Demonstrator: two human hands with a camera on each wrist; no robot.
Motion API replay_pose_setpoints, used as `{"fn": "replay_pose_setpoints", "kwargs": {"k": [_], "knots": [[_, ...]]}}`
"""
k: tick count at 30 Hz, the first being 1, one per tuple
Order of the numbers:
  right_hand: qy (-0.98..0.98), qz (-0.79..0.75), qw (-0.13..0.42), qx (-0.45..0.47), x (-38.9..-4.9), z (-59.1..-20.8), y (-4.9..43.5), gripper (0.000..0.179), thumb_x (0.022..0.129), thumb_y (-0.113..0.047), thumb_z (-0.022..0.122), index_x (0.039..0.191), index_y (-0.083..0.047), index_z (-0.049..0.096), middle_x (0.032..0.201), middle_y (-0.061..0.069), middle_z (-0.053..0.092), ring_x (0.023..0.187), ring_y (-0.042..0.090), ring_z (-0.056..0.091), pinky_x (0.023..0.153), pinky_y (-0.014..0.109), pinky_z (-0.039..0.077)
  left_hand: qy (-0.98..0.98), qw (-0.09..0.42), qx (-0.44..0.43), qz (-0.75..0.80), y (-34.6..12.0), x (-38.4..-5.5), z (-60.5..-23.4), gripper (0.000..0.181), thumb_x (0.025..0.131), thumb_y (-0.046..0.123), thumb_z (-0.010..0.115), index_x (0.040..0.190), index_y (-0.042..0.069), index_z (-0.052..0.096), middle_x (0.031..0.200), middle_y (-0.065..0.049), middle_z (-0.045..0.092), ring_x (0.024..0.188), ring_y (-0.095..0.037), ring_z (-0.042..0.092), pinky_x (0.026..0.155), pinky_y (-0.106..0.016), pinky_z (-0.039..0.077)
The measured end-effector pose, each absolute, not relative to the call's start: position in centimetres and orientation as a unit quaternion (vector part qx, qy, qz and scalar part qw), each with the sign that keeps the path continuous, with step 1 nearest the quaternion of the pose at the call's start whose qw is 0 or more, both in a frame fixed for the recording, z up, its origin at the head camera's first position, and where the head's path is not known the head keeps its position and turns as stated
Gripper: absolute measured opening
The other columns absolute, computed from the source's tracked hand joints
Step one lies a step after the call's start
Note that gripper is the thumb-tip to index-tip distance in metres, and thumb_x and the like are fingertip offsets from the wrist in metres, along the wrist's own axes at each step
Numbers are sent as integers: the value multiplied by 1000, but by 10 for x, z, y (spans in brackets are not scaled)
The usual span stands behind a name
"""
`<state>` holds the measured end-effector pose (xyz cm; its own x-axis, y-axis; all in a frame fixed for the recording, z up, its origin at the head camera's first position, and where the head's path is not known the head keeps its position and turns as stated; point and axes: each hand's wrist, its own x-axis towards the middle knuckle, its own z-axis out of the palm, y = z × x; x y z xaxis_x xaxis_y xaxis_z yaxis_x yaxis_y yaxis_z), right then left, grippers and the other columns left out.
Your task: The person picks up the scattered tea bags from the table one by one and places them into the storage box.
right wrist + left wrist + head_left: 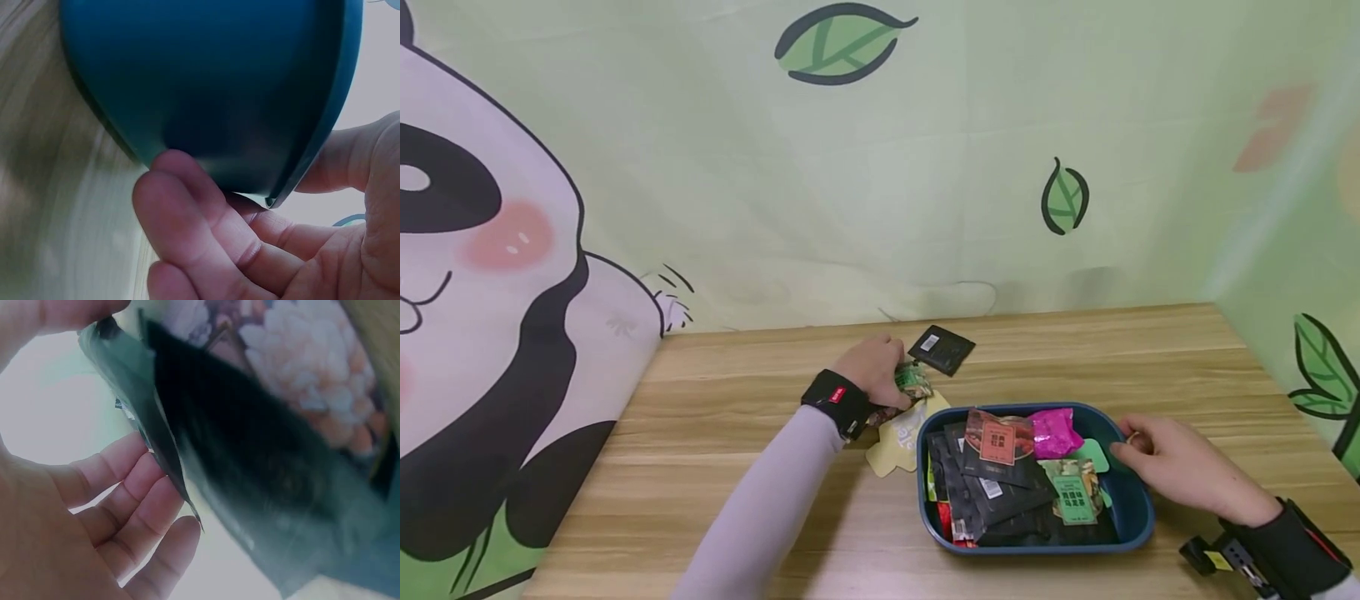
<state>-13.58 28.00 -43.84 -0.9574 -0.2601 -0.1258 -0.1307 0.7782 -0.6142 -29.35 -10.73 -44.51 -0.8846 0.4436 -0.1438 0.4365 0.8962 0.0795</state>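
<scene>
My left hand (874,371) pinches a small green tea sachet (913,379) between thumb and fingers near the back of the table. In the left wrist view the sachet's dark green edge (125,375) stands between thumb and fingertips, beside a packet with a pale flower print (312,375). Part of another dark packet (886,415) shows beneath that hand. At the blue plastic bin (1138,525), my right hand (1172,462) grips the right end. Its thumb is at the rim and its fingers curl against the outer wall (206,81).
The bin holds several black sachets (1007,500), a red-labelled sachet (997,442), a green-labelled one (1075,496) and a pink packet (1056,433). A yellow flower-shaped piece (898,442) lies left of the bin. Farther back is a black sachet (942,350), near the printed backdrop (880,208).
</scene>
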Motion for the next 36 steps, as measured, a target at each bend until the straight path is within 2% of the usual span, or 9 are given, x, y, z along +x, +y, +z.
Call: {"fn": "replay_pose_setpoints", "kwargs": {"k": [4, 10, 19, 28, 36], "knots": [[938, -314, 99, -106, -135, -438, 281, 30, 97, -30, 57, 108, -3, 63, 66, -4, 49, 53, 11, 40, 50, 27, 32, 969, 67, 235, 35, -113, -287, -435, 67, 63, 51, 75, 115, 13, 60, 102, 1, 53, 85, -15, 52, 71, -29, 45], [939, -313, 96, -108, -135, -438, 281, 26, 97, -30, 58, 104, -5, 63, 64, -4, 46, 51, 10, 38, 49, 26, 31, 962, 34, 266, 40, -113, -269, -414, 65, 64, 52, 74, 114, 13, 59, 97, 3, 51, 82, -14, 51, 67, -27, 45], [939, -311, 99, -110, -133, -437, 279, 23, 97, -30, 58, 101, -7, 62, 64, -5, 46, 51, 10, 38, 49, 25, 31, 934, -1, 354, 41, -86, -231, -386, 72, 66, 57, 74, 118, 11, 58, 106, 2, 52, 91, -12, 49, 78, -26, 45], [937, -314, 97, -116, -134, -438, 278, 22, 97, -29, 58, 99, -8, 61, 64, -5, 46, 51, 9, 38, 49, 25, 31, 905, -39, 422, 38, -61, -194, -371, 67, 65, 60, 70, 110, 12, 57, 101, 2, 48, 88, -12, 44, 71, -22, 43], [936, -316, 101, -116, -134, -437, 276, 21, 97, -29, 58, 98, -8, 61, 64, -5, 45, 51, 10, 38, 49, 25, 31, 893, -42, 449, 10, -43, -158, -369, 74, 64, 64, 68, 115, 12, 55, 108, 2, 48, 94, -13, 45, 79, -22, 45]]}}
